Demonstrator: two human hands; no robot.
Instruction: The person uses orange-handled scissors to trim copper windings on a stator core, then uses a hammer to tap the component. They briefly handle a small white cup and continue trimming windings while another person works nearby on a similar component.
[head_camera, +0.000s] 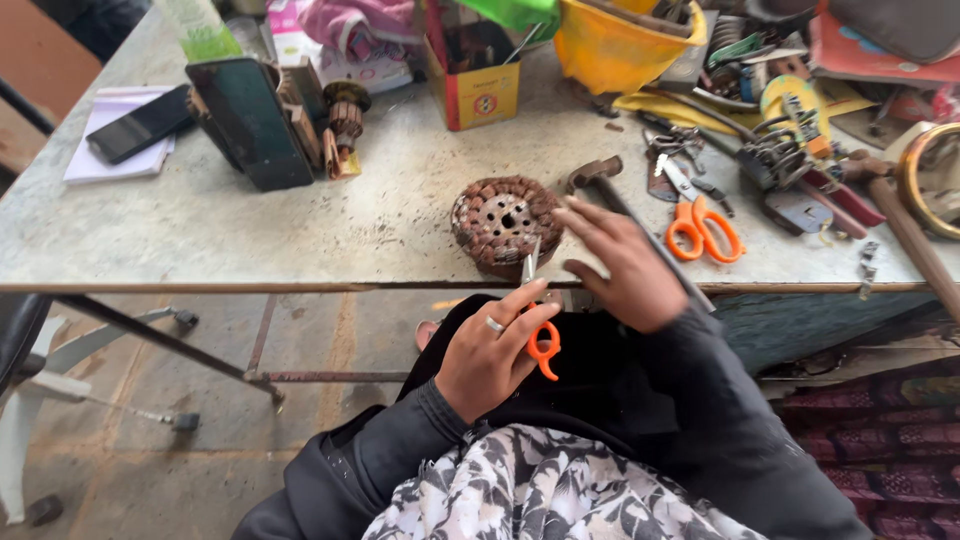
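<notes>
A round motor stator (505, 222) wound with brown copper coils sits near the table's front edge. My left hand (490, 350), a ring on one finger, grips orange-handled scissors (541, 338) whose blades point up at the stator's near side. My right hand (622, 265) rests just right of the stator, fingers spread and reaching towards its rim, holding nothing. Both arms wear dark sleeves.
A hammer (597, 176) lies behind my right hand, a second pair of orange scissors (703, 226) further right. A dark box (252, 120), a phone on a notepad (138, 124), a yellow bucket (620, 45) and tool clutter line the worn grey table (250, 230).
</notes>
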